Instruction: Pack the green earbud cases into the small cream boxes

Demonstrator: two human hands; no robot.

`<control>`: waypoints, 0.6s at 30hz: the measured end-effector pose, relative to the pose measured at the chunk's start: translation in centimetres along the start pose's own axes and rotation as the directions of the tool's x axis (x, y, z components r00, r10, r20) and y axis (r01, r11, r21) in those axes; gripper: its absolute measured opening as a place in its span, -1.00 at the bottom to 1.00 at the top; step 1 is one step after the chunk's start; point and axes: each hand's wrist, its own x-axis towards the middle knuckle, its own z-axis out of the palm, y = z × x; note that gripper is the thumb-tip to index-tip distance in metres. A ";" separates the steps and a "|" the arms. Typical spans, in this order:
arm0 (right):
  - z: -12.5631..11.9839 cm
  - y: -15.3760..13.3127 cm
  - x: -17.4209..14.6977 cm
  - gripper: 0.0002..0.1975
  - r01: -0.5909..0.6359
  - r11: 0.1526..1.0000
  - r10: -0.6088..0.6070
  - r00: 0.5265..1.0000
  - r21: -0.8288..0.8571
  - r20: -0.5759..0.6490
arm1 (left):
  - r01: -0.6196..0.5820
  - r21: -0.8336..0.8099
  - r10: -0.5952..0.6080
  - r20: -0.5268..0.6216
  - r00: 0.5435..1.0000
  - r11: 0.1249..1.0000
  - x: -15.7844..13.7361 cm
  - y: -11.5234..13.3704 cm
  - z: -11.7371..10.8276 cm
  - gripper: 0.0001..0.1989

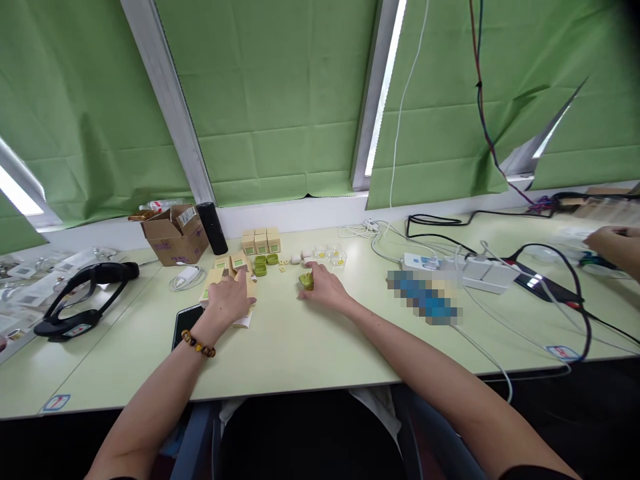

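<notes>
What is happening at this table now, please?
A person works at the table. The right hand holds a small green item near the tabletop. The left hand is at some small tan boxes; I cannot tell whether it grips one. Small green containers sit beyond, between the hands. Another person's hand shows at the right edge.

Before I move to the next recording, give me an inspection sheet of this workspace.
Surface: pale table, with a seam at left.
Handled things: green piece at the right hand; green cases and pale cartons farther back.
Clutter: phone, headset, cardboard box, black cylinder.
Hands: right, fingers around the green piece; left hand over cartons, grip unclear.
Cables: white and black ones, mostly at right.
Surroundings: green curtains; another person's hand at the right edge.
</notes>
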 end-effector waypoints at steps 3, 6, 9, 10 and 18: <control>-0.6 -0.8 -0.3 -0.12 0.085 0.996 -0.087 0.988 -0.019 -0.127 | -0.005 -0.045 0.005 0.003 1.000 0.999 -0.4 0.1 0.0 -0.41; -1.5 -1.8 -0.8 -0.39 0.230 0.971 -0.196 0.924 0.071 -0.328 | -0.065 -0.107 0.052 -0.118 0.992 0.992 -0.9 0.3 -0.1 -0.51; -2.1 -2.8 -1.6 -0.66 0.404 0.890 -0.275 0.845 0.210 -0.459 | -0.214 -0.253 0.128 -0.318 0.939 0.944 -1.4 1.0 -0.7 -0.62; -2.1 -3.1 -1.9 -0.73 0.450 0.852 -0.296 0.834 0.266 -0.465 | -0.278 -0.324 0.140 -0.390 0.910 0.904 -1.5 1.4 -1.0 -0.63; 0.2 -4.9 -3.2 -0.50 0.374 0.504 -0.288 0.923 0.779 -0.256 | -0.449 -0.740 -0.033 -0.535 0.845 0.501 -0.9 4.7 -1.2 -0.46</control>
